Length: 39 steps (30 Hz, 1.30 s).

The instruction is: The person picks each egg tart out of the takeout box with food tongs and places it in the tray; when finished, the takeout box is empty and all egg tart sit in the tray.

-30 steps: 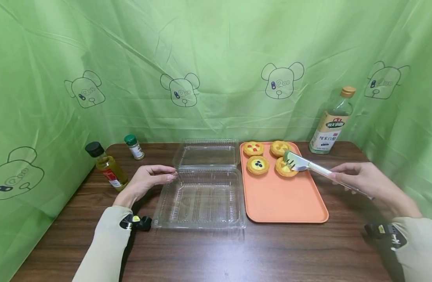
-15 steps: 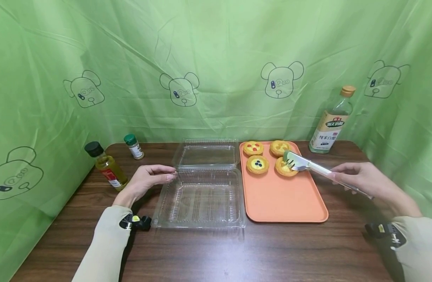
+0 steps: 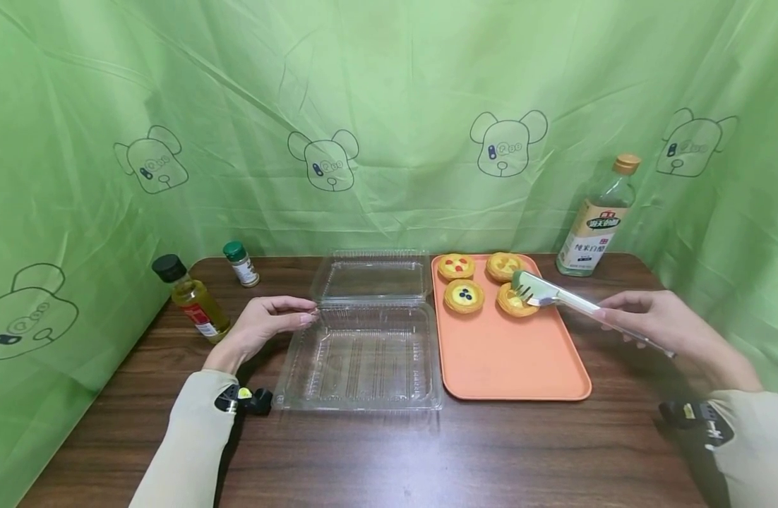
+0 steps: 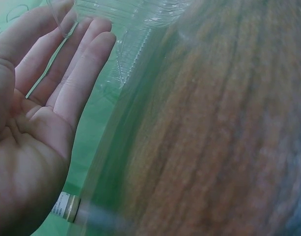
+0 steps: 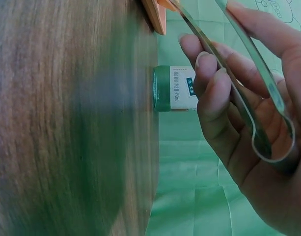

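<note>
My right hand (image 3: 652, 321) holds metal food tongs (image 3: 576, 303), fingers along one arm and thumb side on the other in the right wrist view. The tongs' toothed head lies around the front right egg tart (image 3: 513, 303). Beside that tart are one with dark berries (image 3: 463, 296), one with red pieces (image 3: 456, 267) and one with yellow pieces (image 3: 505, 267), all on an orange tray (image 3: 516, 367). My left hand (image 3: 268, 326) pinches the left edge of a clear plastic clamshell box (image 3: 363, 406) near its hinge. The box's lid (image 3: 373, 279) lies folded back.
An oil bottle (image 3: 198, 307) and a small green-capped jar (image 3: 241, 265) stand at the left. A tall vinegar bottle (image 3: 595, 226) stands behind the tray at the right. Green cloth (image 3: 389, 85) hangs around the wooden table (image 3: 363, 466).
The tongs' head and the tart at it have shifted very slightly to the right, with the right hand. The left hand and the box have stayed in place.
</note>
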### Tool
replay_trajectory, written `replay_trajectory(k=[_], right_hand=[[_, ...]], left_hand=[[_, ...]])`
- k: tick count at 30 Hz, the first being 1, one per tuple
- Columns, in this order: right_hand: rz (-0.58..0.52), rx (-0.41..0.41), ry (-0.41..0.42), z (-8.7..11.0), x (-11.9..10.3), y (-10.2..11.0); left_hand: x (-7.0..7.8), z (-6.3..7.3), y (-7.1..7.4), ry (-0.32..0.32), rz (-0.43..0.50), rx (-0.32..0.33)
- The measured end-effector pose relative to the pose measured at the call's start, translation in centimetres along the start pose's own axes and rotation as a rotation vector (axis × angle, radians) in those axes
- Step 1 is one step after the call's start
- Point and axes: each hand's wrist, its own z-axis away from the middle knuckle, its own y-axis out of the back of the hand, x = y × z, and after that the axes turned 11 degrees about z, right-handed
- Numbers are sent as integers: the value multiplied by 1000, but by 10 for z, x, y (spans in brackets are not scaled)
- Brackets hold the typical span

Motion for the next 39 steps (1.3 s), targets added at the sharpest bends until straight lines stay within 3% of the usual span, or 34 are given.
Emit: replay_trajectory(k=[9, 29, 39], right_hand=[[-47, 31, 10, 3, 0, 3], [87, 93, 7, 14, -8, 19], [114, 190, 16, 17, -11, 16]], left_hand=[[0, 0, 0, 5, 2, -3], [1, 0, -1, -2, 33, -4], [0, 0, -1, -5, 62, -18]])
